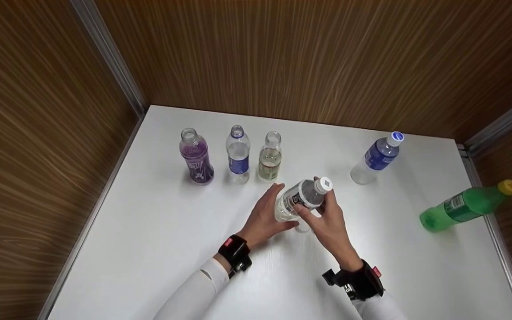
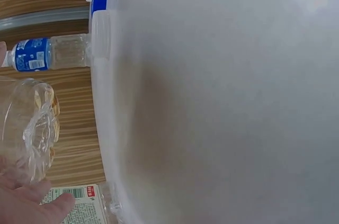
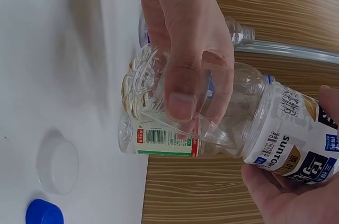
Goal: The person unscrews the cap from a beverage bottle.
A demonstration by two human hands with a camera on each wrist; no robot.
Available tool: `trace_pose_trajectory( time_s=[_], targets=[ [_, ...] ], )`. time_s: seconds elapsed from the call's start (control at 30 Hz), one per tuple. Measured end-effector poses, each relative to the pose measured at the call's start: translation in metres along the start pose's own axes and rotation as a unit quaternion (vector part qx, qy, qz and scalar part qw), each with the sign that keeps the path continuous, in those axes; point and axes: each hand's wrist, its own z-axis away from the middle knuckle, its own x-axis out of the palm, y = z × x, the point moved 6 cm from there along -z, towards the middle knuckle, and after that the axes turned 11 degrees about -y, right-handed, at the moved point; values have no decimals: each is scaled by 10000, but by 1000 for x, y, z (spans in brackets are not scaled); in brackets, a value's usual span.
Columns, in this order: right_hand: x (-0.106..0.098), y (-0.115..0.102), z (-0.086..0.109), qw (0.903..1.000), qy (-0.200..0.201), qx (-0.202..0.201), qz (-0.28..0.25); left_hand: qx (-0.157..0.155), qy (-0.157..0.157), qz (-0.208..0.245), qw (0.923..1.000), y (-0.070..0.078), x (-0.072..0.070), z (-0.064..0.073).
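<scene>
Forearms in white sleeves (image 1: 191,293) reach in from the near side in the head view, a black strap (image 1: 234,254) on each wrist, and both hands meet on one clear bottle (image 1: 299,199) held over the middle of the table (image 1: 149,249). It leans, its white cap (image 1: 323,185) up and to the right. The left hand (image 1: 262,218) curves round the lower end, thumb on the near side and fingers spread on the far side. The right hand (image 1: 329,220) grips higher up, its thumb across the label and its fingers wrapped behind. Beyond them stand a purple bottle (image 1: 197,162), a blue-labelled bottle (image 1: 238,162) and a pale-labelled bottle (image 1: 269,163), all without caps; off to the right are a capped bottle (image 1: 377,156) and a green bottle (image 1: 465,205).

From the left wrist, much is table; the clear bottle's ridged base shows at the edge, left fingers close against it, and most of that hand is cut off.

From the right wrist, the left thumb presses along the see-through body with fingers curled behind, while the right hand clasps the printed label from below. A clear lid (image 3: 58,167) and a blue cap (image 3: 44,213) lie on the table.
</scene>
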Motion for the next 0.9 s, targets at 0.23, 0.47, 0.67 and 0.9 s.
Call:
trace_pose_trajectory(
  time_s=[0.23, 0.47, 0.67, 0.9],
  targets=[
    [1, 1, 0, 10000, -22, 33, 72, 23, -47, 162, 9999, -1, 1, 1],
    [1, 2, 1, 10000, -26, 23, -72, 55, -57, 365, 9993, -1, 2, 1],
    [0, 8, 0, 9993, -10, 161, -339, 103, -33, 110, 9999, 0, 0, 0],
    [-2, 22, 0, 9958, -13, 526, -752, -188, -59, -399, 9990, -1, -3, 1]
  ],
)
